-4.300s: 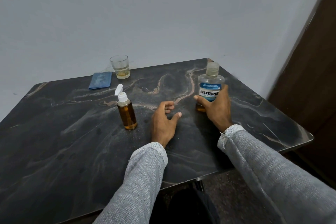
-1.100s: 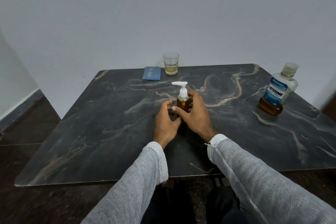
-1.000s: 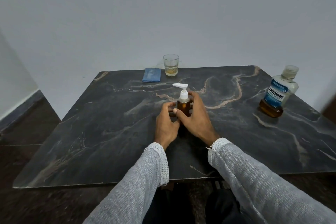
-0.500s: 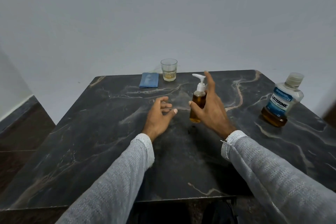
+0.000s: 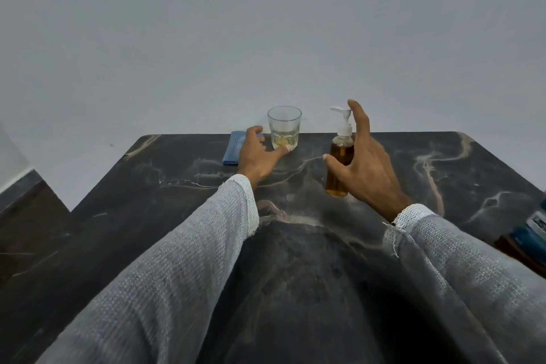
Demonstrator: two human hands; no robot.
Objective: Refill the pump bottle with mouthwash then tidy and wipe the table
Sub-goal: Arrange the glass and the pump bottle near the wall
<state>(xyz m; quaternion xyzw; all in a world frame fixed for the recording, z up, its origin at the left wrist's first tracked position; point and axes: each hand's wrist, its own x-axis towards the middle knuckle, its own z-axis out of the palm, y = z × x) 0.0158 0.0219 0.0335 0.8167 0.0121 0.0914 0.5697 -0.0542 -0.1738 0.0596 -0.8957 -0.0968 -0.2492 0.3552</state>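
No brand name or other writing can be read here: the mouthwash bottle (image 5: 531, 238) shows only as a cut-off sliver at the right edge of the frame, lower than the middle, with a blue and white label too blurred to make out and amber liquid below it. The pump bottle (image 5: 340, 162) carries no label; it is clear, filled with amber liquid, with a white pump head whose nozzle points toward the left of the frame. It sits right of the frame's centre, gripped by the right hand (image 5: 366, 167), the thumb across its front and the fingers behind it, the index finger raised straight up beside the pump head. Whether its base touches the dark marbled tabletop (image 5: 295, 289) or is lifted just clear cannot be told. The left hand (image 5: 257, 156) reaches to the upper centre of the frame, fingers spread wide and holding nothing, its thumb tip at the base of a small glass (image 5: 284, 127) with a little yellowish liquid in it. The curled fingertips hang over a folded blue cloth (image 5: 233, 148) lying just left of the glass.
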